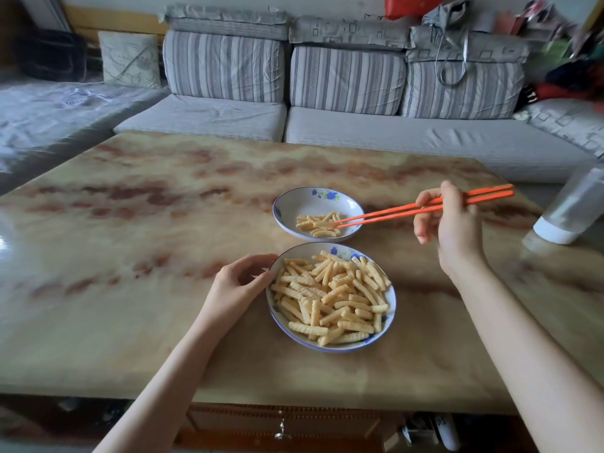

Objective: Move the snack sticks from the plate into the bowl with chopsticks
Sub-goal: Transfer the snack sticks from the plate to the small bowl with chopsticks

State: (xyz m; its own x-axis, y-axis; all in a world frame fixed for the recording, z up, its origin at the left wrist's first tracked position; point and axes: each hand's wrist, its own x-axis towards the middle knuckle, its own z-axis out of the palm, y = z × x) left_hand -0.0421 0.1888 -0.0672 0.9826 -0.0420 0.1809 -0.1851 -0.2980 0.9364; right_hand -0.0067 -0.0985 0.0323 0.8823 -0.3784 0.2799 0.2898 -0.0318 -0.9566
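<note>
A white plate (390, 300) with a blue rim sits near the table's front, heaped with ridged yellow snack sticks (333, 297). My left hand (237, 286) grips the plate's left rim. Behind it stands a white flowered bowl (304, 202) holding several snack sticks (318, 223). My right hand (449, 220) holds a pair of orange chopsticks (408, 210). Their tips reach down into the bowl, among the sticks at its right side. Whether a stick is pinched between the tips cannot be told.
The marbled table (163, 256) spreads wide to the left and back. A clear plastic bottle with a white cap (572, 210) lies tilted at the right edge. A grey striped sofa (343, 93) runs behind the table. A drawer handle (282, 431) shows below the front edge.
</note>
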